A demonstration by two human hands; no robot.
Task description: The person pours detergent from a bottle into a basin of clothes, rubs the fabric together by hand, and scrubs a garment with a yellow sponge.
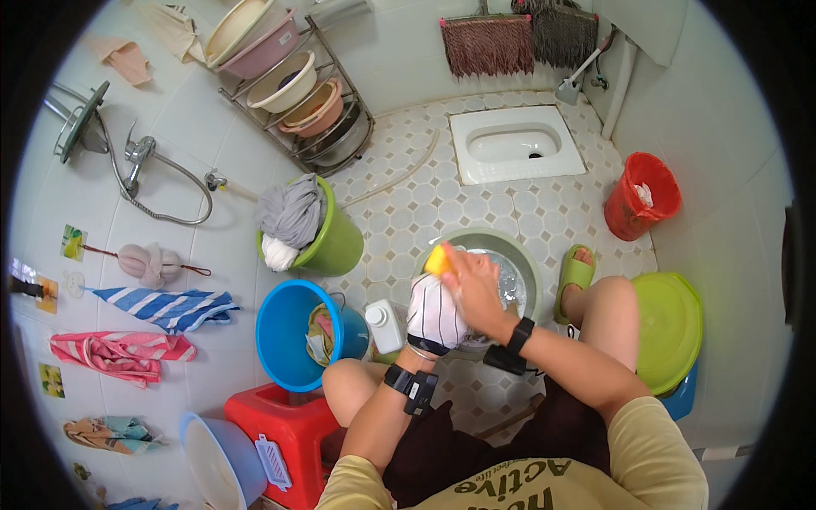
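Observation:
A white cloth item with thin dark stripes and a dark edge (437,312) covers my left hand like a mitt; only my left hand's wrist (418,361) shows below it, and its fingers are hidden. My right hand (475,290) lies against the cloth's upper right side, its fingertips holding a yellow block (438,260), which could be soap or a sponge. Both hands are over a grey-green basin (533,274) of sudsy water. A white plastic bottle (386,335) stands left of the cloth.
Left are a green bucket of laundry (344,245), a blue bucket with cloth inside (274,357) and a red stool (293,427). A green lid (666,331) is at right. Beyond are a squat toilet (472,169), a red bin (628,210) and a rack of basins (325,51).

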